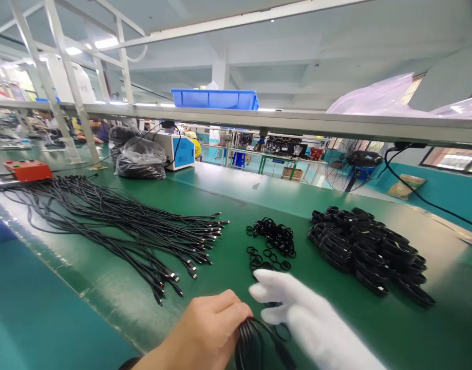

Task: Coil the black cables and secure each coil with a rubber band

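Note:
At the bottom centre, my bare left hand (214, 326) is closed round a coiled black cable (249, 341), whose loose end hangs out to the right. My right hand (293, 303), in a white glove, is just right of the coil with its fingers stretched forward and the thumb apart. Its fingertips are beside a scatter of small black rings (270, 257) on the green table. Part of a ring shows under the palm. I see nothing held in the glove, though its underside is hidden.
Many straight black cables (124, 216) lie to the left, plugs toward the middle. Coiled cables (366, 246) are piled at the right. Behind are an orange-red box (27, 170), plastic bags (139, 156) and a blue-white machine (180, 151). A shelf (228, 115) with a blue tray (214, 99) spans above.

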Tool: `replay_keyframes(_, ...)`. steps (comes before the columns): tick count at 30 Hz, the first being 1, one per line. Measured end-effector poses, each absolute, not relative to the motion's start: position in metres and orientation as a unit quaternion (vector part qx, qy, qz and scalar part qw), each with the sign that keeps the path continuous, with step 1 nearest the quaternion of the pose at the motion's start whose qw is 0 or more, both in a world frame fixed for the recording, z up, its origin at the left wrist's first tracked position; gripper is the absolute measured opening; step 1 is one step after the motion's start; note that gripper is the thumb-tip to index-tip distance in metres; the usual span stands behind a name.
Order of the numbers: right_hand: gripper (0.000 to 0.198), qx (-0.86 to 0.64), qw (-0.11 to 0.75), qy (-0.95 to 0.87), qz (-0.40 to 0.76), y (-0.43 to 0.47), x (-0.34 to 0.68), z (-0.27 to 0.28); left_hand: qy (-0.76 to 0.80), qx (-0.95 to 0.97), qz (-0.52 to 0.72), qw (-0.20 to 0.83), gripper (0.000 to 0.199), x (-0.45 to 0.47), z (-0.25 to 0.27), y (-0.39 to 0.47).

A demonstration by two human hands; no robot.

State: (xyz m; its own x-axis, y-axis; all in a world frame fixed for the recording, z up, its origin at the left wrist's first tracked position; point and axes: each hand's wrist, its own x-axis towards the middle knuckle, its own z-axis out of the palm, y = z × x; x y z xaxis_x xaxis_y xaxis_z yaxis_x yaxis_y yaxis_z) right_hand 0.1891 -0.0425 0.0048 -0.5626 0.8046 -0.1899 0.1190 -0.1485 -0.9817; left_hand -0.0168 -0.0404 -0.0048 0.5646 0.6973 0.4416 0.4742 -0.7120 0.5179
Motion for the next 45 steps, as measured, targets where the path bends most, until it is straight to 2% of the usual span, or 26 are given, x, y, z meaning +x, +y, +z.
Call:
replay_keyframes(4, 0.105, -0.378, 0.234, -0.579, 0.684, -0.031, 0.177, -0.005, 0.357, 0.849, 0.272, 0.278, 0.028, -0.014, 0.005, -0.037)
replay_keyframes(7, 0.111, -0.349, 0.222, -0.57, 0.71, -0.022, 0.166, -0.01, 0.368, 0.83, 0.273, 0.319, 0.024, -0.012, 0.005, -0.034)
replay_keyframes(10, 0.099, -0.327, 0.227, -0.557, 0.729, -0.018, 0.154, -0.011, 0.383, 0.822, 0.274, 0.319, 0.025, -0.012, 0.002, -0.033)
replay_keyframes(14, 0.062, -0.31, 0.237, -0.534, 0.75, -0.02, 0.142, -0.011, 0.459, 0.776, 0.291, 0.319, 0.028, -0.012, 0.001, -0.035)
replay_keyframes(16, 0.042, -0.296, 0.231, -0.511, 0.773, -0.022, 0.141, -0.012, 0.489, 0.745, 0.298, 0.343, 0.025, -0.01, 0.003, -0.035)
replay_keyframes(18, 0.034, -0.288, 0.24, -0.482, 0.792, -0.023, 0.141, -0.013, 0.501, 0.704, 0.306, 0.4, 0.017, -0.008, 0.003, -0.034)
replay_keyframes(20, 0.034, -0.295, 0.264, -0.463, 0.793, -0.025, 0.141, -0.015, 0.51, 0.651, 0.316, 0.465, 0.012, -0.004, 0.002, -0.032)
replay_keyframes(22, 0.034, -0.307, 0.277, -0.461, 0.785, -0.025, 0.141, -0.016, 0.525, 0.624, 0.318, 0.484, 0.01, -0.001, 0.0, -0.03)
replay_keyframes(27, 0.028, -0.339, 0.24, -0.468, 0.78, -0.026, 0.138, -0.021, 0.591, 0.691, 0.232, 0.346, 0.012, 0.006, -0.002, -0.022)
replay_keyframes(31, 0.019, -0.325, 0.227, -0.475, 0.786, -0.023, 0.136, -0.027, 0.601, 0.727, 0.177, 0.281, 0.017, 0.005, 0.003, -0.018)
replay_keyframes(35, 0.029, -0.286, 0.257, -0.433, 0.815, -0.021, 0.135, -0.032, 0.538, 0.737, 0.259, 0.315, 0.02, -0.001, 0.002, -0.022)
replay_keyframes(37, 0.024, -0.307, 0.242, -0.445, 0.805, -0.02, 0.135, -0.032, 0.525, 0.729, 0.301, 0.322, 0.022, -0.003, -0.004, -0.025)
replay_keyframes(41, 0.01, -0.35, 0.216, -0.479, 0.775, -0.022, 0.133, -0.029, 0.525, 0.726, 0.365, 0.254, 0.029, -0.001, -0.022, -0.032)
replay_keyframes(45, 0.012, -0.349, 0.234, -0.487, 0.766, -0.023, 0.13, -0.027, 0.526, 0.719, 0.396, 0.222, 0.033, 0.0, -0.034, -0.032)
